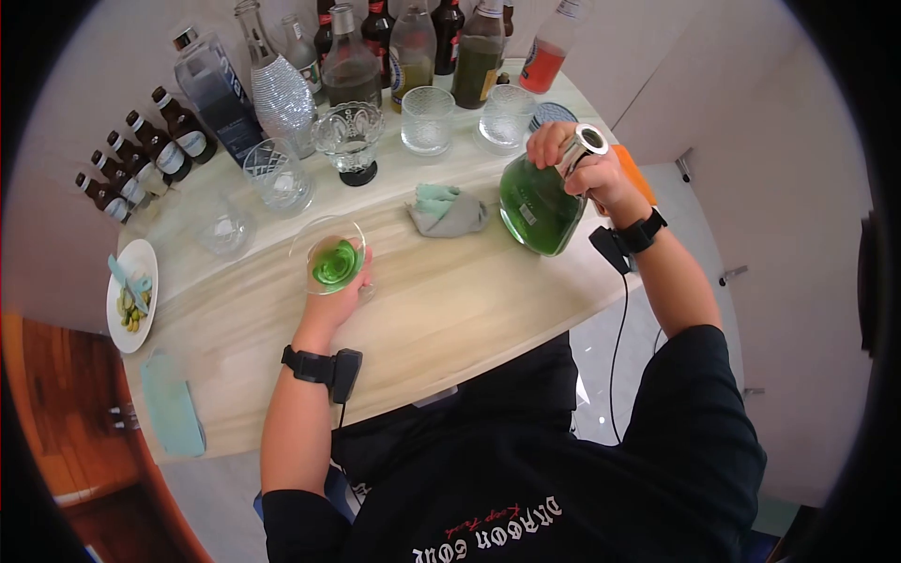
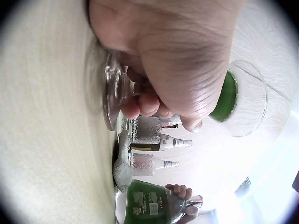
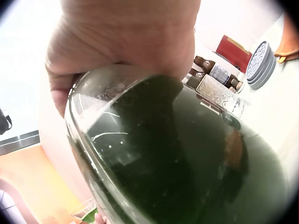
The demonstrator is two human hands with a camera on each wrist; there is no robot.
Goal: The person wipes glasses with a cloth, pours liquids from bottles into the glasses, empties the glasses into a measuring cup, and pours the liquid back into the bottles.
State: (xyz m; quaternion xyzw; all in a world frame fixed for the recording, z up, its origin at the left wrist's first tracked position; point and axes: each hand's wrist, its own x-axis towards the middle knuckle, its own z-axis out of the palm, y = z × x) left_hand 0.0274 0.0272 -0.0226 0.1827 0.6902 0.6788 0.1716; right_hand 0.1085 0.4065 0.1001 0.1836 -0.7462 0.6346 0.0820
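In the head view, my left hand [image 1: 335, 304] holds a wide-rimmed stemmed glass [image 1: 335, 264] containing green liquid. The left wrist view shows its fingers [image 2: 148, 105] curled round the stem, just over the foot [image 2: 111, 93], which is at the tabletop. On the right, my right hand [image 1: 605, 181] grips the neck of a broad glass bottle [image 1: 537, 211] of green liquid, slightly tilted. Its shiny silver-coloured top [image 1: 589, 140] shows above the fingers. Between the two hands lies a crumpled grey and mint cloth [image 1: 455, 216].
Tumblers [image 1: 427, 122] and a footed glass bowl [image 1: 349, 141] stand behind the hands, with several bottles [image 1: 345, 70] along the back. Small brown bottles [image 1: 155, 145], a white plate [image 1: 144, 251] of food and a folded mint cloth [image 1: 173, 403] are left. Grey coasters [image 3: 260, 65] are stacked right.
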